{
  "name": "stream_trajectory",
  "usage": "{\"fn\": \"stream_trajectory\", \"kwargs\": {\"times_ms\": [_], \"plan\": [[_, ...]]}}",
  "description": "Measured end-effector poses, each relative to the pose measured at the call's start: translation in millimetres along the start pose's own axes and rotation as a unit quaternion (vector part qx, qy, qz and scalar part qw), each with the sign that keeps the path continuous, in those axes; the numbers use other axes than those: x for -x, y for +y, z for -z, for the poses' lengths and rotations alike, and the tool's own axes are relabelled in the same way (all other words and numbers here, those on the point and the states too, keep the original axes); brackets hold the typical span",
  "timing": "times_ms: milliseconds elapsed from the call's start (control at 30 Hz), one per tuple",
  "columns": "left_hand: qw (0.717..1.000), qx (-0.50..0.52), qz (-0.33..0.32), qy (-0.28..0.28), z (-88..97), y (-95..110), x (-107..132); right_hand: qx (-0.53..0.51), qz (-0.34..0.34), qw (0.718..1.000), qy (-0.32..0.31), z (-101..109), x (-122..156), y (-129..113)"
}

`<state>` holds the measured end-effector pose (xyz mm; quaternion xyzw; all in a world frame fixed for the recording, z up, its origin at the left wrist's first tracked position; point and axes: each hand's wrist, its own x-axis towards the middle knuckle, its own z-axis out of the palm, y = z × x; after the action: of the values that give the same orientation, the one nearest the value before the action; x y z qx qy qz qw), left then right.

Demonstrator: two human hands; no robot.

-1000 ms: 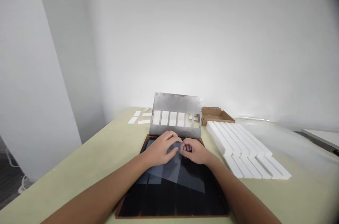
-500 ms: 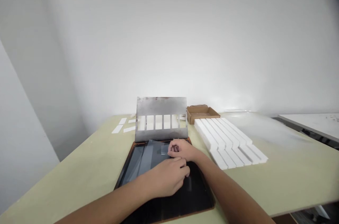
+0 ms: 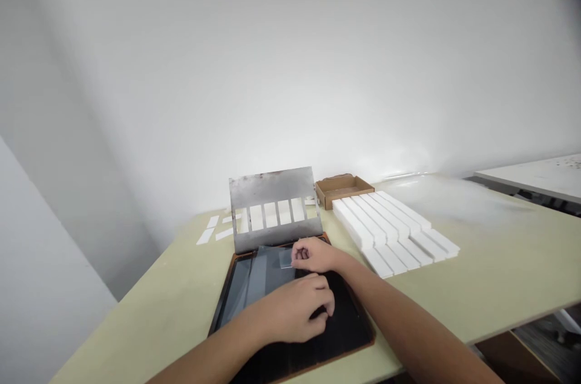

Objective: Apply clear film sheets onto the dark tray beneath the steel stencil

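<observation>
My right hand (image 3: 315,255) has its fingers curled in a pinch at the edge of a small clear rectangular piece (image 3: 285,259). Several larger transparent sheets (image 3: 259,275) lie under and left of that piece, overlapping on a black board with a brown rim (image 3: 345,328). Over the middle of the board, nearer to me, is my left hand (image 3: 302,310). Its fingers are loosely bent, a gap shows between thumb and forefinger, and I see nothing in it. A grey metal plate (image 3: 272,183) with a row of rectangular openings stands tilted up along the board's far edge.
Right of the board, stacks of white strips (image 3: 385,221) lie in two stepped layers. An open cardboard box (image 3: 345,187) stands behind them. Several white rectangular pieces (image 3: 206,235) lie on the pale yellow table (image 3: 149,317) at left. A wall rises behind the table.
The camera view has tilted and shifted slightly. My left thumb has parted from the fingers, widening the gap between them. My right hand stays at the small clear piece.
</observation>
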<state>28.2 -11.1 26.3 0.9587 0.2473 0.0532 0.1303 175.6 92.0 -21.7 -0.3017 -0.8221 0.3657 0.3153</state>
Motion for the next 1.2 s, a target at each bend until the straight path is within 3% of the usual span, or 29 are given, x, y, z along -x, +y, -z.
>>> {"fn": "stream_trajectory", "kwargs": {"times_ms": [267,533,700,833,1000,1200], "plan": [[0.999,-0.022,-0.016,-0.037,14.6,-5.2,-1.8,-0.026,-0.018,0.999,-0.020,3.0,-2.0,4.4],[0.998,-0.043,0.018,-0.046,16.0,-2.9,-2.0,-0.027,-0.021,0.999,-0.018,1.4,-3.2,5.7],[0.998,-0.015,0.005,-0.057,16.1,-0.5,-1.8,-0.020,-0.017,1.000,-0.012,0.5,-3.1,5.8],[0.998,-0.028,0.023,-0.049,16.1,1.0,-2.3,-0.021,-0.013,1.000,-0.014,0.2,-2.7,8.0],[0.999,0.011,-0.006,-0.042,9.2,0.0,0.0,-0.017,-0.016,1.000,-0.010,-0.3,-1.7,8.2],[1.000,0.001,0.021,-0.021,12.6,-7.1,1.8,-0.020,-0.013,1.000,-0.005,-1.2,-2.9,11.2]]}}
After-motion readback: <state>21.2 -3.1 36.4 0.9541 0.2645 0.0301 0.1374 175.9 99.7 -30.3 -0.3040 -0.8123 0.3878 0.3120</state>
